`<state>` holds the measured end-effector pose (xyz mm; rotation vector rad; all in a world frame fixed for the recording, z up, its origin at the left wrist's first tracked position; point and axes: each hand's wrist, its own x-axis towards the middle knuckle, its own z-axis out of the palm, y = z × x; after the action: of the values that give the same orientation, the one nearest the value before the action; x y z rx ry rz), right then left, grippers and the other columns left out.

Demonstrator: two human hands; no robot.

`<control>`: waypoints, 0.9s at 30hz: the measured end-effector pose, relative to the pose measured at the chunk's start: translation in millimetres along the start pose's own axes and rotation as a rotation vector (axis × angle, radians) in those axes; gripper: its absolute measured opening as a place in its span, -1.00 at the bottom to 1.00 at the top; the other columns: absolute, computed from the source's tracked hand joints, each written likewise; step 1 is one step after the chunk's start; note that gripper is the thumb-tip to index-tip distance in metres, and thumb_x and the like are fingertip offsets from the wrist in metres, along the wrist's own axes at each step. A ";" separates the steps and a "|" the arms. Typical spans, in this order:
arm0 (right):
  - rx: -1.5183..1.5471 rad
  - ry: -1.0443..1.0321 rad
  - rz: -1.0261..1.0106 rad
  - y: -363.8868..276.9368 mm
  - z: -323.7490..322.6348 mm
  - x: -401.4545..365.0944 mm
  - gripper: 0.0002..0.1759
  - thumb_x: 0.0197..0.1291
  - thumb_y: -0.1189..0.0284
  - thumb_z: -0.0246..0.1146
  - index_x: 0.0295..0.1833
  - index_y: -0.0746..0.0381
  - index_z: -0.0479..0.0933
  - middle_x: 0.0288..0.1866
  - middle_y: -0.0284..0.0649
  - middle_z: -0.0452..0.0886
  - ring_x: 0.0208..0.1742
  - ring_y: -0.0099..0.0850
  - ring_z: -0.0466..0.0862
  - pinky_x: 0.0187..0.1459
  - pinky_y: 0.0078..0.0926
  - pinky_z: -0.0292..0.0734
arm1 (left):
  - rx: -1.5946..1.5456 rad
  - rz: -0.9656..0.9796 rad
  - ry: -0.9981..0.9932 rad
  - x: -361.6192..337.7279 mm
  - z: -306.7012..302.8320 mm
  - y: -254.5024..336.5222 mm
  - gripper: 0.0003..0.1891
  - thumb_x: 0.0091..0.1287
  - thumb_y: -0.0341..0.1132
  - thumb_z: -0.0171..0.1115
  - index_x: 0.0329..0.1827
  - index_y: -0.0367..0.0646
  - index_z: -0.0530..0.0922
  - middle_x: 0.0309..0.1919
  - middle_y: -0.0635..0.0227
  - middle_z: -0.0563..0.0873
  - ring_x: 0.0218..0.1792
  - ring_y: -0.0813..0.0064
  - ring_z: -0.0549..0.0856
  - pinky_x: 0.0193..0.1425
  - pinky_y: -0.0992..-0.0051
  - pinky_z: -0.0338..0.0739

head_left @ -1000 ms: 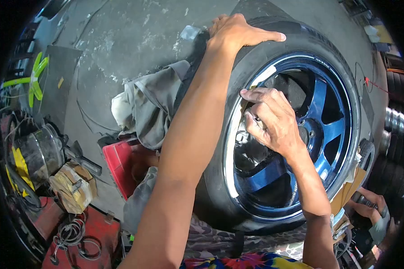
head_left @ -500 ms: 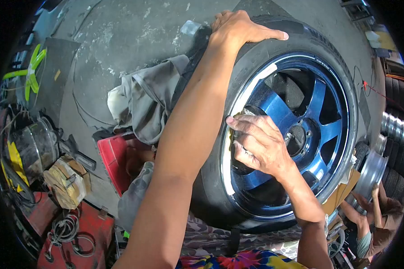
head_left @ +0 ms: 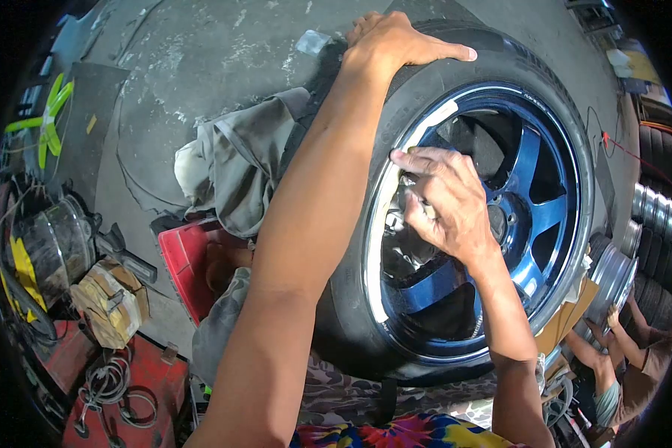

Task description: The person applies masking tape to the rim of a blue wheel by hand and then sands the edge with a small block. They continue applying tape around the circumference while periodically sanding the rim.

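Note:
A black tire [head_left: 351, 261] mounted on a blue spoked wheel [head_left: 530, 157] leans tilted in front of me. My left hand [head_left: 396, 41] grips the top of the tire, fingers over the tread and thumb stretched along the sidewall. A bright white strip [head_left: 375, 287] runs along the left part of the wheel's rim, yellowish in places. My right hand [head_left: 448, 198] is at this strip, its fingertips right at the rim edge and its fingers bent together; I cannot tell what is pinched in them. Behind this hand, between spokes, shows something shiny and crumpled [head_left: 407, 243].
A grey cloth [head_left: 239, 164] lies left of my left arm, above a red plastic seat [head_left: 183, 254]. A taped cardboard box [head_left: 112, 302] and a red metal case [head_left: 145, 396] stand lower left. Another person [head_left: 642, 366] sits at right by silver rims [head_left: 611, 287] and stacked tires.
My right hand has slid up along the rim, uncovering more of the white strip below it. My left hand keeps its hold on top of the tire.

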<state>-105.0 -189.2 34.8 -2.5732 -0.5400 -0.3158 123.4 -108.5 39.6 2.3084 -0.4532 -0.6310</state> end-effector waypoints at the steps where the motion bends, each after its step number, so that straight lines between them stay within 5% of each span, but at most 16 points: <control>1: -0.010 0.013 0.008 1.2 -0.9 2.6 -0.78 0.06 0.53 0.45 -0.24 0.19 0.52 0.30 -0.26 0.76 0.21 -0.19 0.72 0.13 -0.17 0.59 | 0.000 0.000 -0.001 0.1 -0.2 -0.1 0.38 -0.02 0.63 0.45 0.52 -0.59 0.45 0.57 -0.40 0.42 0.66 -0.16 0.39 0.75 0.14 0.25; 13: 0.247 0.033 0.082 -41.2 6.4 -14.0 -0.76 0.12 0.57 0.47 -0.30 0.20 0.48 0.09 -0.20 0.79 0.07 -0.22 0.76 0.03 -0.22 0.64 | 0.006 -0.013 -0.031 3.0 2.8 -3.9 0.38 0.03 0.60 0.45 0.58 -0.57 0.39 0.61 -0.37 0.37 0.70 -0.13 0.31 0.79 0.16 0.18; 15: 0.416 0.099 0.170 -50.7 5.5 -18.0 -0.75 0.14 0.61 0.52 -0.24 0.24 0.53 -0.12 -0.17 0.75 -0.12 -0.19 0.77 -0.12 -0.25 0.67 | -0.096 0.073 0.058 27.3 21.5 -19.5 0.35 -0.34 0.64 0.60 0.36 -0.40 0.69 0.42 -0.30 0.63 0.54 -0.16 0.55 0.63 0.08 0.47; 20: 0.371 0.175 0.502 -92.4 -23.0 -47.9 -0.75 0.22 0.55 0.57 -0.08 0.30 0.65 -0.26 -0.15 0.62 -0.22 -0.26 0.73 -0.27 -0.36 0.63 | -0.063 0.100 0.035 29.3 20.2 -15.3 0.40 -0.33 0.65 0.58 0.38 -0.49 0.65 0.42 -0.32 0.63 0.53 -0.18 0.57 0.61 0.05 0.48; 22: 0.321 0.204 0.535 -97.1 -32.6 -67.8 -0.76 0.20 0.58 0.56 -0.05 0.28 0.69 -0.23 -0.14 0.62 -0.25 -0.28 0.70 -0.25 -0.36 0.62 | -0.023 0.048 0.112 15.3 15.2 -9.4 0.24 -0.17 0.53 0.62 0.40 -0.40 0.67 0.26 -0.19 0.78 0.22 -0.02 0.83 0.34 0.17 0.68; 26: 0.313 0.202 0.594 -106.6 -58.7 -97.3 -0.79 0.17 0.54 0.54 -0.10 0.31 0.70 -0.27 -0.19 0.57 -0.27 -0.30 0.67 -0.24 -0.37 0.57 | -0.049 0.191 0.078 8.3 9.8 -28.4 0.26 -0.14 0.49 0.65 0.48 -0.37 0.60 0.26 -0.16 0.78 0.31 0.03 0.78 0.43 0.21 0.64; 27: 0.318 0.127 0.705 -115.3 -70.4 -101.7 -0.81 0.17 0.54 0.53 -0.17 0.32 0.66 -0.25 -0.18 0.60 -0.27 -0.30 0.65 -0.23 -0.35 0.57 | -0.085 0.197 -0.119 -3.3 -3.1 -32.2 0.34 -0.13 0.44 0.70 0.64 -0.32 0.43 0.42 -0.23 0.65 0.47 -0.01 0.65 0.58 0.17 0.51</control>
<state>-254.0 -164.4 110.7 -2.2366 0.3456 -0.1273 127.0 -82.8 20.1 2.1221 -0.6866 -0.6783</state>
